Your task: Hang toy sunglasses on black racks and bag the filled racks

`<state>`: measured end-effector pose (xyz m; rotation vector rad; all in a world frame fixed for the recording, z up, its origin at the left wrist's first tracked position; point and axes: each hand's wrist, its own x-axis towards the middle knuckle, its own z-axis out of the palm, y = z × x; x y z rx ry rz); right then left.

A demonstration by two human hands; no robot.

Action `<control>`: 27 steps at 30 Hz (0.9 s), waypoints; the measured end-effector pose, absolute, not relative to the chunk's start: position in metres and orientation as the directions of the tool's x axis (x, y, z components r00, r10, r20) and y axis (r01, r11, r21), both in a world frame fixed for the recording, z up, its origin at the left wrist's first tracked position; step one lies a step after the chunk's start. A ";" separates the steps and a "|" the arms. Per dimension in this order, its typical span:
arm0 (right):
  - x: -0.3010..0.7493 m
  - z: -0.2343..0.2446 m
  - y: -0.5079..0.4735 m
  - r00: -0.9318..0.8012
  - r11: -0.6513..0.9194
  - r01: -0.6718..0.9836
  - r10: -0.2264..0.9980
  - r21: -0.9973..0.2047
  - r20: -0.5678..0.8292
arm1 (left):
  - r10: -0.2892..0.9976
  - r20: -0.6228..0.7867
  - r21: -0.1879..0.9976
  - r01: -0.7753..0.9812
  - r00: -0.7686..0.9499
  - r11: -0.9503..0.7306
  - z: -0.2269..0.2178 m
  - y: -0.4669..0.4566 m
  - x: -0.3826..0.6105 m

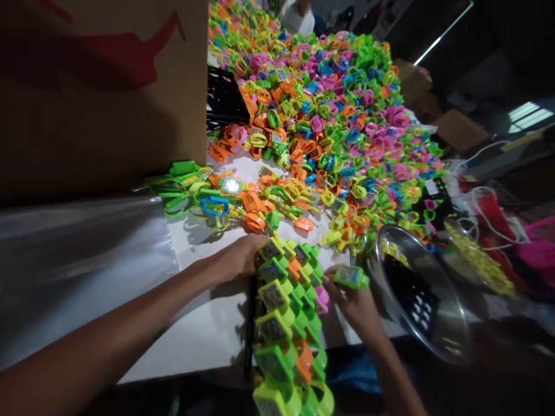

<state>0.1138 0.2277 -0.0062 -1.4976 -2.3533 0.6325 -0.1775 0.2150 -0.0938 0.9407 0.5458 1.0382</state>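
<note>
Rows of plastic toy watches (299, 294), mostly green and yellow with some orange and one pink, stand packed on a black rack (250, 329) in front of me. My left hand (251, 254) is at the rack's far left corner, against a yellow watch; its fingertips are hidden there. Just right of the rows, my right hand (353, 303) is closed on a single green toy watch (352, 277) with a rectangular face.
A large heap of coloured toy watches (312, 115) covers the table (195, 341) beyond. At left stand a cardboard box (104, 115) and clear plastic sheeting (82, 260). A metal bowl (455, 312) holding a black rack is at right. Another person (299, 17) is at the back.
</note>
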 end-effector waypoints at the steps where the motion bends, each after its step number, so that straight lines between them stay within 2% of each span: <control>1: 0.113 -0.007 0.219 -0.372 0.260 0.746 0.926 -0.613 -0.060 | 0.899 0.024 0.848 -0.485 0.438 0.213 -0.089 0.214 -0.178; 2: 0.113 -0.007 0.211 -0.325 0.145 0.695 0.937 -0.704 -0.128 | 0.897 0.003 0.835 -0.494 0.441 0.241 -0.083 0.213 -0.178; 4: 0.113 -0.009 0.195 -0.260 -0.043 0.596 0.934 -0.802 -0.244 | 0.901 -0.034 0.828 -0.493 0.432 0.268 -0.070 0.211 -0.179; 7: 0.114 -0.012 0.175 -0.197 -0.215 0.488 0.917 -0.846 -0.347 | 0.913 -0.050 0.890 -0.396 0.405 0.225 -0.054 0.208 -0.180; 9: 0.113 -0.015 0.162 -0.184 -0.266 0.434 0.909 -0.861 -0.374 | 0.916 -0.052 0.917 -0.345 0.397 0.202 -0.046 0.207 -0.180; 13: 0.108 -0.020 0.143 -0.190 -0.291 0.332 0.911 -0.897 -0.366 | 0.951 -0.051 0.931 -0.331 0.304 0.156 -0.037 0.204 -0.178; 16: 0.104 -0.023 0.137 -0.186 -0.288 0.290 0.919 -0.913 -0.349 | 0.971 -0.057 0.961 -0.251 0.234 0.116 -0.036 0.202 -0.179; 20: 0.100 -0.025 0.136 -0.214 -0.234 0.288 0.929 -0.929 -0.301 | 0.963 -0.068 0.969 -0.212 0.262 0.126 -0.044 0.201 -0.184; 24: 0.098 -0.026 0.137 -0.241 -0.238 0.282 0.920 -0.929 -0.309 | 0.950 -0.109 0.961 -0.214 0.293 0.177 -0.046 0.200 -0.184; 27: 0.098 -0.026 0.139 -0.268 -0.209 0.285 0.920 -0.935 -0.287 | 0.961 -0.143 0.951 -0.235 0.238 0.199 -0.044 0.199 -0.184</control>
